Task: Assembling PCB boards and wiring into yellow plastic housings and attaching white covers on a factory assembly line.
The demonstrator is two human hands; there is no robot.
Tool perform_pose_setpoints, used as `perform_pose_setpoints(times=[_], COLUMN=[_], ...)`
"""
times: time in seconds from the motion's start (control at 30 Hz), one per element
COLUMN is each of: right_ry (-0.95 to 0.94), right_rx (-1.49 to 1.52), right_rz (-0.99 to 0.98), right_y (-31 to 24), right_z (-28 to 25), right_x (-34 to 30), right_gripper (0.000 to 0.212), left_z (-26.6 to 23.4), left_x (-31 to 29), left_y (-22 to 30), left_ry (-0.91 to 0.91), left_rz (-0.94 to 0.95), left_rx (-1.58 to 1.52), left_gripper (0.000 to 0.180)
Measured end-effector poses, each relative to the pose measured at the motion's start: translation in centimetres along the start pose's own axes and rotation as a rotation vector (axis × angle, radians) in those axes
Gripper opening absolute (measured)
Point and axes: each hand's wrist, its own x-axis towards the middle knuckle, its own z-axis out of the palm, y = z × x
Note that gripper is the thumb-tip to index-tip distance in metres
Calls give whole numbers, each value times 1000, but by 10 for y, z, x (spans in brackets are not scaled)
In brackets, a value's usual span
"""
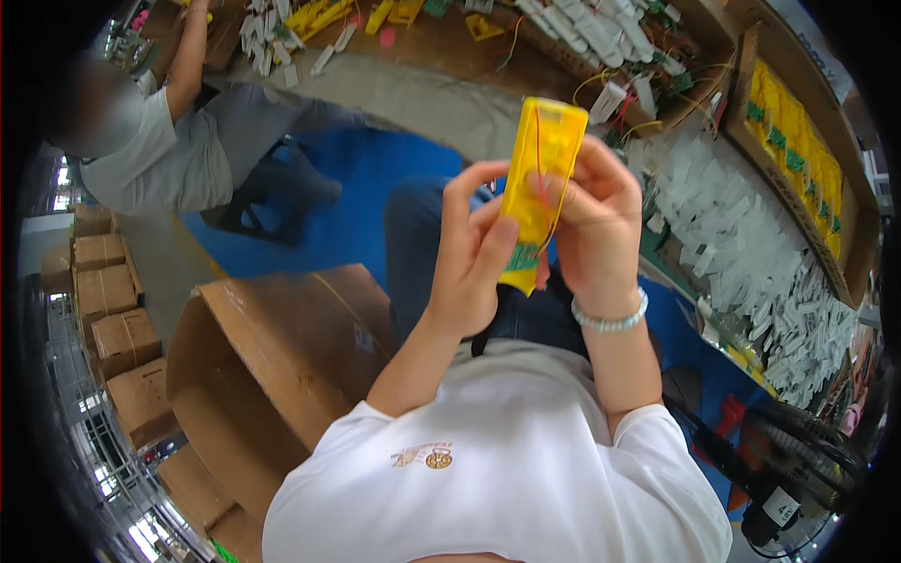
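Both my hands hold a long yellow plastic housing (554,127) up in front of my lap, tilted with its top leaning right. A green circuit board (522,257) sits in its lower end, and a thin red wire (540,141) runs along its length. My left hand (469,253) grips the lower left edge, thumb on the front near the board. My right hand (605,225), with a beaded bracelet above the wrist, closes on the right side, its thumb pressed on the middle of the housing. The right fingertips behind the housing are mostly hidden.
To the right, many small white strips (723,225) cover the table beside a cardboard tray (856,267) of yellow housings. White parts (587,33) and wires pile at the back. An open carton (291,328) stands left, a fan (807,450) lower right. Another person (160,169) sits far left.
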Motion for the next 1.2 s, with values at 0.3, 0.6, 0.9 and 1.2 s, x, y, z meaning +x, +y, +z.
perform_pose_setpoints(times=[0.3, 0.6, 0.9, 1.2], right_ry=[-50, -215, -124, -217], right_rx=[-168, -398, -423, -569], right_rz=[-33, -203, -250, -377], right_y=[-2, 0, -1, -6], right_z=[-5, -24, -23, -25], right_x=[13, -15, -10, -12], right_gripper=[38, 20, 17, 17], left_z=[1, 8, 13, 15], left_x=[15, 27, 38, 36], left_y=[1, 2, -3, 1], left_ry=[-23, 226, 192, 246], left_rz=[-105, -7, 81, 13], left_rx=[-417, -223, -98, -299], left_gripper=[47, 45, 44, 43])
